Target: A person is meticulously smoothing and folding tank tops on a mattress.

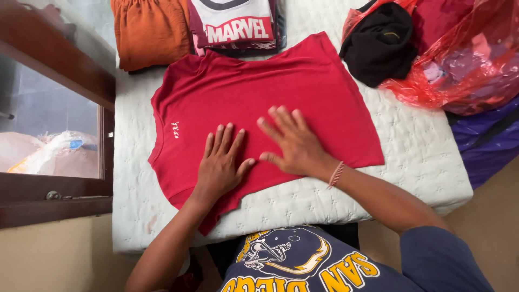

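I see a red T-shirt (259,103) spread flat on a white quilted mattress (421,162), with its collar toward the window side and its hem toward the heap of bags. My left hand (219,162) lies palm down on the lower middle of the shirt, fingers straight and together, gripping nothing. My right hand (292,140) is just beside it, also flat and spread on the cloth, a thin red-and-white string bracelet (335,174) at the wrist. Neither hand pinches or lifts the fabric; both press on it with the palms.

The shirt looks like thin knit: light, soft and limp, with no stiffness of its own. I judge it would sag and crease if lifted from one point, and it should slide easily on the quilting under a flat palm. The firmest places to take hold look to be the shoulder seams, the sleeve edges or the hem corners, pinched between thumb and fingers. The near sleeve hangs slightly over the mattress edge toward my body.

Beyond the shirt lie a folded orange garment (151,32) and a folded stack topped by a white printed shirt (232,21). A black garment (378,43) spills from a red plastic bag (459,65); what else the bag holds I cannot tell through the plastic. A purple bag (486,140) sits beside it.
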